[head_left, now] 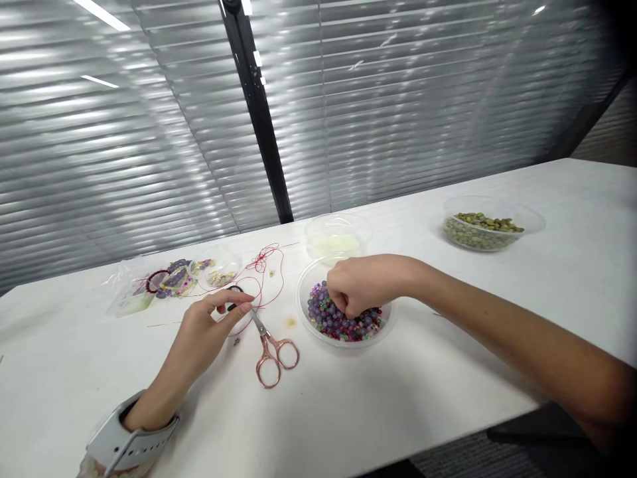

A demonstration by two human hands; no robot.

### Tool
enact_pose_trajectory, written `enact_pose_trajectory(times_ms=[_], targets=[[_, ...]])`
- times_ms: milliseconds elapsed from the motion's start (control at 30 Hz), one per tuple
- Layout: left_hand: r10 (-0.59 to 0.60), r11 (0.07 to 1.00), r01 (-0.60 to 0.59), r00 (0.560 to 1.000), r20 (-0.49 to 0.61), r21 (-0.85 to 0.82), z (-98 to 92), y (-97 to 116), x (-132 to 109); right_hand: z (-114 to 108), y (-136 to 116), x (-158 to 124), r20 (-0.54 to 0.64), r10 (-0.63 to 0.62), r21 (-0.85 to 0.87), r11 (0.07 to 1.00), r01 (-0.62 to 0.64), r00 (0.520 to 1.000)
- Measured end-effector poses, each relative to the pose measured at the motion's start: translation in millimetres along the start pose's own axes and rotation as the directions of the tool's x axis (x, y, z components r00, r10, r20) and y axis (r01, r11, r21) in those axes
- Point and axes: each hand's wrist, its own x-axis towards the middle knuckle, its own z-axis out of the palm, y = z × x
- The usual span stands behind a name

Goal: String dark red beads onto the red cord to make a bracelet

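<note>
My right hand [361,284] reaches into a clear plastic bowl [304,307] of purple and mixed-colour beads [333,322], fingers curled down among them. What they pinch, if anything, is hidden. My left hand [209,325] rests on the white table [348,411], thumb and fingers pinched on a thin red thread [263,265] that loops away across the table. Rose-gold scissors [271,352] lie just right of my left hand, blades pointing toward it.
An empty-looking clear bowl [338,240] stands behind the bead bowl. A bowl of green beads [480,229] sits far right. Small containers and a bag of beads and trinkets [174,279] lie at the back left. Window blinds [149,133] run behind the table.
</note>
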Motion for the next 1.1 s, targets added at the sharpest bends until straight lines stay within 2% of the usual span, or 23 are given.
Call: enact_pose_trajectory(times_ms=[100,233,333,433,500,667,867,967,1033,1100], targets=[[-0.024,1.0,0.024,0.999,-0.023,0.017,-2.3,0.0,-2.6,2.2,-2.2,1.0,-0.01,-0.001,-0.007,1.0,0.001,1.0],[0.058,0.998,-0.059,0.998,-0.027,-0.021,-2.1,0.6,-4.6,3.7,0.1,2.2,-0.02,-0.008,0.011,1.0,0.008,1.0],[0.103,0.987,-0.098,0.994,0.033,-0.128,-1.7,3.4,-6.2,1.6,4.4,1.6,-0.046,-0.032,0.048,0.998,0.035,0.998],[0.054,0.965,-0.031,0.995,0.082,-0.259,-4.1,8.7,-8.2,-4.0,5.9,-2.6,-0.092,-0.063,0.074,0.995,0.07,0.994],[0.033,0.947,-0.011,0.997,0.064,-0.321,-7.3,12.5,-9.7,-8.3,3.5,-6.7,-0.15,-0.091,0.096,0.99,0.106,0.985],[0.0,0.876,0.0,1.0,0.0,-0.482,-16.2,19.2,-13.4,-11.1,-16.9,-10.0,-0.397,-0.16,0.157,0.959,0.238,0.904],[0.092,0.84,-0.157,0.985,-0.148,-0.519,-20.2,24.3,-21.7,-2.7,-56.2,9.3,-0.533,-0.211,0.063,0.956,0.288,0.819],[0.169,0.834,-0.277,0.951,-0.258,-0.477,-17.8,23.5,-27.2,2.0,-66.9,21.0,-0.574,-0.223,0.084,0.941,0.328,0.788],[0.245,0.819,-0.397,0.895,-0.374,-0.414,-15.2,21.9,-30.1,5.0,-68.2,26.8,-0.593,-0.226,0.167,0.905,0.392,0.773],[0.308,0.803,-0.494,0.824,-0.476,-0.335,-12.8,20.5,-32.0,7.5,-66.5,31.1,-0.578,-0.219,0.3,0.839,0.454,0.786]])
